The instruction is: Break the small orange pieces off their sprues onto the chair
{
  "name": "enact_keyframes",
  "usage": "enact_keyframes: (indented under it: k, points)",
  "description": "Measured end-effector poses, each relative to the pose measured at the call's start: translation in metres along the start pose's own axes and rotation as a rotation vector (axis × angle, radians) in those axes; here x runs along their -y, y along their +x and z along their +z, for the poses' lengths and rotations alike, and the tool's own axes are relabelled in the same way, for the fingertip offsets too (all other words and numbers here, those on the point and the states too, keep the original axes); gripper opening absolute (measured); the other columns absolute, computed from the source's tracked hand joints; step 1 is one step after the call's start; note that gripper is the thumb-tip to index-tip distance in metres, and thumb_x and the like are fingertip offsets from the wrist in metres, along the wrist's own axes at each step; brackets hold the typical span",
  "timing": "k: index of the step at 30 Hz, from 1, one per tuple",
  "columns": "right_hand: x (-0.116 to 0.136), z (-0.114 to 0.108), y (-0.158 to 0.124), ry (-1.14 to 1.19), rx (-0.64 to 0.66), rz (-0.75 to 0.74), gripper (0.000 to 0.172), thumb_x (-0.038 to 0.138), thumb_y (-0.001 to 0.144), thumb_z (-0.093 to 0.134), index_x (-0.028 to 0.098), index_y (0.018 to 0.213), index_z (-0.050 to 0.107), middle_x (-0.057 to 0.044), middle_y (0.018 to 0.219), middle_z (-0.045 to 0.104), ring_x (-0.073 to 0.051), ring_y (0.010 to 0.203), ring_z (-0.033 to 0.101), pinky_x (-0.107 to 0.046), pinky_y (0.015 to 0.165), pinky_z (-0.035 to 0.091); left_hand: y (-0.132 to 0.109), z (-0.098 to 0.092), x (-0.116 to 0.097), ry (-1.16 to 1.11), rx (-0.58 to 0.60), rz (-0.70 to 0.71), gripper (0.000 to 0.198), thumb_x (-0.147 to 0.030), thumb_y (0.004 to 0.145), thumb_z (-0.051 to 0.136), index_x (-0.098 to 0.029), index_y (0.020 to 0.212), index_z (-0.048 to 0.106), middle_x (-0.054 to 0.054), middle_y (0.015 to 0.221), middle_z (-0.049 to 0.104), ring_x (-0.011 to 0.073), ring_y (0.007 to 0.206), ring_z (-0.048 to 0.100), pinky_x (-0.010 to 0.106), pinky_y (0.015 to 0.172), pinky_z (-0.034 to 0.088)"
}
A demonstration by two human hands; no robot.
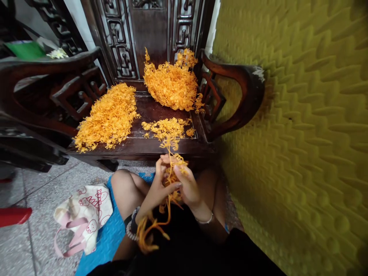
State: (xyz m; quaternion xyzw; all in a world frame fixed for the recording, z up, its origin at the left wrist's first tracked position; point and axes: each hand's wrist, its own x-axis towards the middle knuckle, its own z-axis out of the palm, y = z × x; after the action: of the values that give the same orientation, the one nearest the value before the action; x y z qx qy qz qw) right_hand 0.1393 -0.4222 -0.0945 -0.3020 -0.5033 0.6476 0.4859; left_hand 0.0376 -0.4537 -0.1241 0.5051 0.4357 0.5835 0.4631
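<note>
My left hand (161,183) and my right hand (188,184) meet in front of the seat edge, fingers curled round a strand of orange plastic flower pieces (171,174). Its upper end reaches toward the seat. From below my hands the strand hangs over my lap, ending in a blurred, branching orange tip (148,235) by my left wrist. Just beyond my fingers lies a small scatter of orange flower pieces (169,127). Larger heaps flank it: a long orange pile (110,115) at the left and a tall orange pile (174,84) at the back right. Exact fingertip contact is partly hidden.
The piles lie on a dark carved wooden chair (143,147) with curved armrests. A textured yellow-green wall (293,153) stands close on the right. At left, a white cloth bag (90,211) with pink straps rests by a blue mat (107,234); a red object (14,216) is farther left.
</note>
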Motion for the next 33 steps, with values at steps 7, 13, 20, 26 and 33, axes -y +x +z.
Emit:
enact_keyframes:
  k: [7,13,20,26,33]
  points:
    - [0.020,0.005,0.007,0.349,-0.107,0.125,0.049,0.057,0.085,0.056,0.021,0.058,0.035,0.008,0.048,0.025,-0.010,0.047,0.024,-0.024,0.053,0.035,-0.002,-0.003,-0.017,0.316,0.114,-0.155,0.040,-0.035,0.092,0.049,-0.022,0.125,0.033,0.003,0.092,0.062,0.0159,0.077,0.060,0.028,0.070,0.046]
    - [0.046,-0.008,0.009,0.373,-0.278,0.002,0.055,0.049,0.084,0.061,0.021,0.057,0.022,0.011,0.044,0.015,-0.008,0.042,0.006,-0.026,0.058,0.038,-0.011,0.024,-0.022,0.573,0.401,-0.059,0.026,-0.034,0.097,0.031,-0.020,0.081,0.046,0.004,0.074,0.057,0.0160,0.063,0.051,0.027,0.061,0.037]
    - [0.081,-0.012,0.010,0.428,-0.466,-0.246,0.054,0.044,0.091,0.053,0.020,0.058,0.017,0.011,0.046,0.011,-0.008,0.039,0.002,-0.029,0.064,0.043,-0.006,0.029,-0.038,0.472,0.589,-0.012,0.034,-0.039,0.098,0.024,-0.020,0.076,0.041,-0.001,0.067,0.046,0.0128,0.058,0.041,0.026,0.059,0.033]
    - [0.112,-0.008,0.006,0.526,-0.496,-0.339,0.053,0.038,0.096,0.046,0.020,0.055,0.017,0.010,0.044,0.012,-0.009,0.039,0.002,-0.029,0.071,0.046,-0.003,0.032,-0.050,0.335,0.706,0.023,0.035,-0.039,0.098,0.025,-0.019,0.074,0.041,-0.002,0.064,0.043,0.0104,0.056,0.039,0.024,0.057,0.032]
    - [0.125,-0.003,-0.005,0.564,-0.411,-0.394,0.054,0.036,0.097,0.045,0.021,0.052,0.019,0.011,0.039,0.009,-0.008,0.032,0.002,-0.030,0.059,0.045,-0.017,0.011,-0.067,0.399,0.784,0.093,0.035,-0.035,0.099,0.023,-0.018,0.085,0.050,0.002,0.074,0.054,0.0123,0.063,0.045,0.024,0.062,0.038]
